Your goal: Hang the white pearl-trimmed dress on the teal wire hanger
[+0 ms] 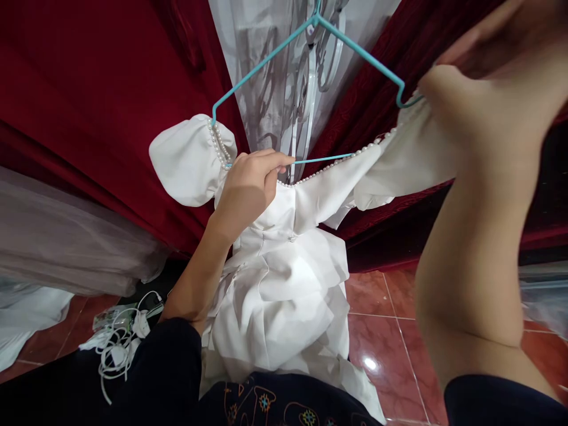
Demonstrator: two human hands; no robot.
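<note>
A white dress (275, 290) with puffed sleeves and a pearl-trimmed neckline hangs from a light-blue hanger (266, 59). My left hand (251, 186) is closed at the neckline, its fingers pinching the hanger's thin lower bar. Left of it, the puffed sleeve (184, 160) sits over one hanger end. At the upper right, my right hand (497, 77) grips the dress by its other shoulder, near the opposite hanger end. The neckline stretches slantwise up towards that hand. Its fingertips are partly blurred and hidden.
Dark red curtains (102, 71) hang on both sides, with a white metal stand (306, 100) and sheer cloth between them. Tangled white cables (118, 349) lie on a black surface at lower left. Pale tulle (75, 231) hangs at left, above the red tiled floor (386, 349).
</note>
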